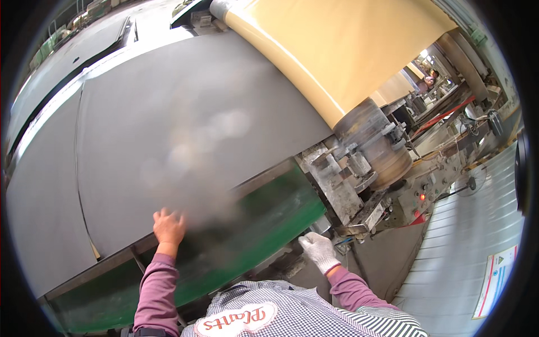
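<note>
My left hand [168,229], bare, is at the near edge of a large flat dark grey sheet [129,135]. Its fingers are a little apart and seem to rest on the sheet's edge. My right hand [318,251] wears a white knitted glove. Its fingers are curled in beside the corner of the machine frame, and whatever they may hold is hidden. A second grey sheet [45,196] lies to the left, split from the first by a narrow gap. Beneath the near edge runs a green belt or panel [275,222].
A wide yellow-tan belt [337,50] wraps a roller [373,135] at the far right. Metal brackets [342,185] and a control panel with a lit lamp [422,196] stand at right. Another person [431,80] is in the background. A blurred smudge covers the picture's middle.
</note>
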`<state>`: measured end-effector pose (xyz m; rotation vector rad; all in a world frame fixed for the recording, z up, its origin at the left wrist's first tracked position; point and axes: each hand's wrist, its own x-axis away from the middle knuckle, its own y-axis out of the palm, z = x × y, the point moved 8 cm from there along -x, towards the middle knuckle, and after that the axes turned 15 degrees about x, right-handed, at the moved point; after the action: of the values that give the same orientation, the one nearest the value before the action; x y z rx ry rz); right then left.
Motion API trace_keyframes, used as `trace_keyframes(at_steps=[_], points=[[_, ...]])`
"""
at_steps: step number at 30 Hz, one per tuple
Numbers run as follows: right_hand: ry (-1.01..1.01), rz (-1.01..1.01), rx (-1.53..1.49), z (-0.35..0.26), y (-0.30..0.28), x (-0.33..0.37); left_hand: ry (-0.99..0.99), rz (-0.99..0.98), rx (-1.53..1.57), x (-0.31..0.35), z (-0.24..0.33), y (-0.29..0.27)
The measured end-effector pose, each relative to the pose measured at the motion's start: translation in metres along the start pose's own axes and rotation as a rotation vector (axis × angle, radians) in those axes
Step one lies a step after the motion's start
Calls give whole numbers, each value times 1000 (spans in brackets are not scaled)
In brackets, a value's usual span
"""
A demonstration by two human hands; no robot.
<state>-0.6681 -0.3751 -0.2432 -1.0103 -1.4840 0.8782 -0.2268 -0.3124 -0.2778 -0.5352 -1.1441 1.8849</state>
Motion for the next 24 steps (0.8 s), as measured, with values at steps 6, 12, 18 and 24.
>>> trace_keyframes(at_steps=[6,12,18,24], points=[[-367,55,-78,-84,7,-2,196,167,320,-3,26,2],[-370,286,-200,-74,-25,-29,-151,494,-36,14,-240,-118],[-911,326,-105,-320,-9,-18,-591,300,-73,42,-321,-131],[-982,251,329,-452,51,-5,-271,290,-25,34,-243,-134]])
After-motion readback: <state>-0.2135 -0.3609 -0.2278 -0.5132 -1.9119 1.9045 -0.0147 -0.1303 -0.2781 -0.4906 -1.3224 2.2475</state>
